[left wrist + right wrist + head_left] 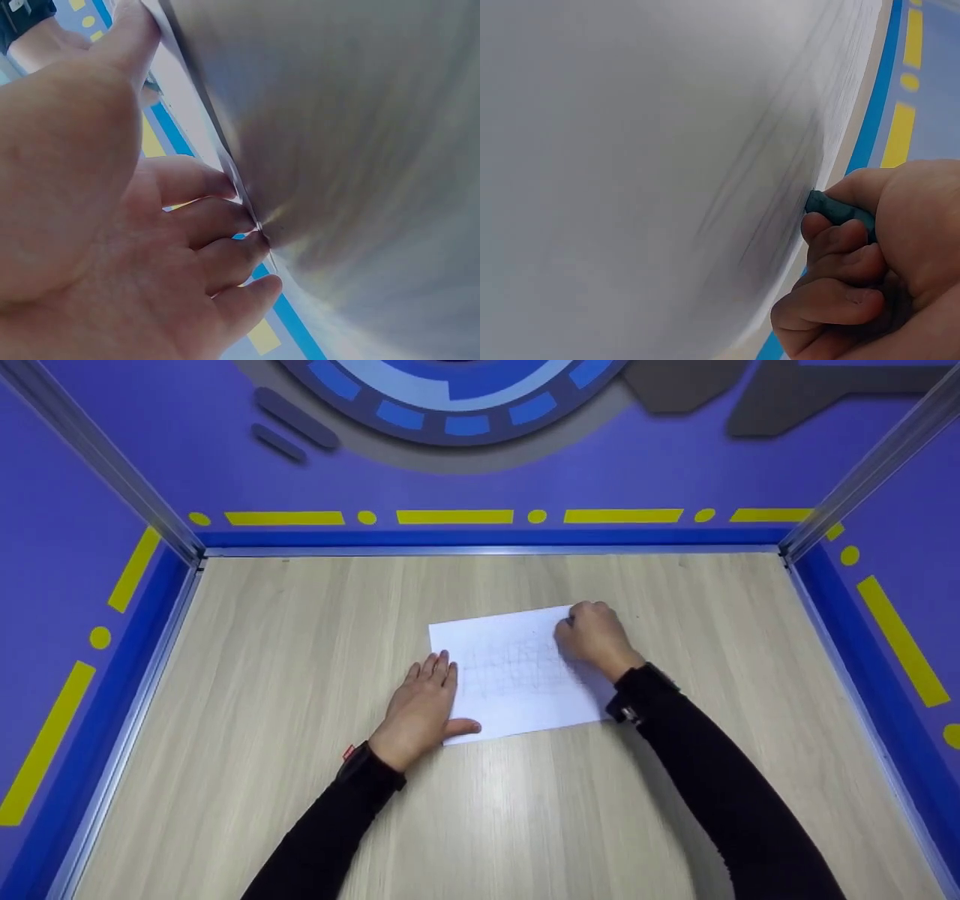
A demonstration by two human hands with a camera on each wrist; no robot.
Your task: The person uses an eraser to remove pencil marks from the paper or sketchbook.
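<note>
Right hand [598, 641] pinches a small teal block [840, 211], probably an eraser, at the far right corner of the white paper sheet [517, 712], which lies on the wood-grain tabletop [300, 645]. Left hand [417, 714], ungripped, spreads over the sheet's left edge. Step judged: rubbing faint grey lines [517, 664]. Next stroke likely needs left-hand pressure, sheet kept flat.

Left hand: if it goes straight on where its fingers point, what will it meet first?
The left hand already rests partly on the paper; past it, across the table, the first obstacle is probably the rail along the back wall, though depth is unclear.
</note>
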